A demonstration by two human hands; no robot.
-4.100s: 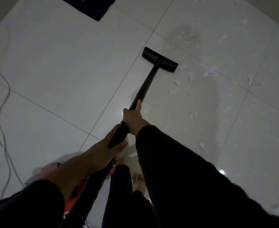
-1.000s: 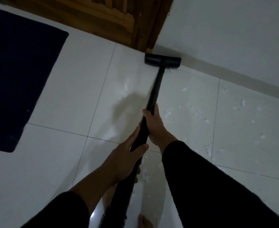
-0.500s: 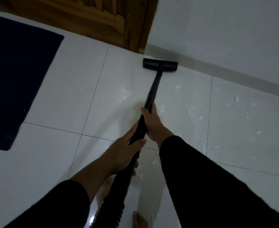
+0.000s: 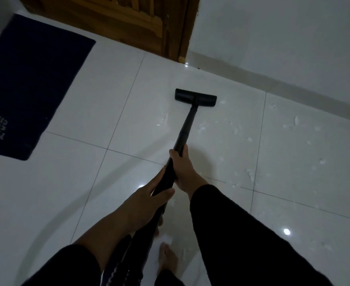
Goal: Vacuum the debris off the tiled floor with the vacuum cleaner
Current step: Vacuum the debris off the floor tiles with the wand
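Left hand (image 4: pixel 147 201) and right hand (image 4: pixel 185 172) wrap their fingers around the black vacuum wand (image 4: pixel 185 131); dark blue rectangular mat (image 4: pixel 29 83) shows partial white letters, cut off; white paper debris (image 4: pixel 250 174) litters the glossy white tiled floor (image 4: pixel 67 193).

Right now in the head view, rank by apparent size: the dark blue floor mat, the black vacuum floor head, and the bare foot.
1. Dark blue floor mat, by far largest.
2. Black vacuum floor head and bare foot: look alike; the foot is nearer and partly hidden, so unranked.
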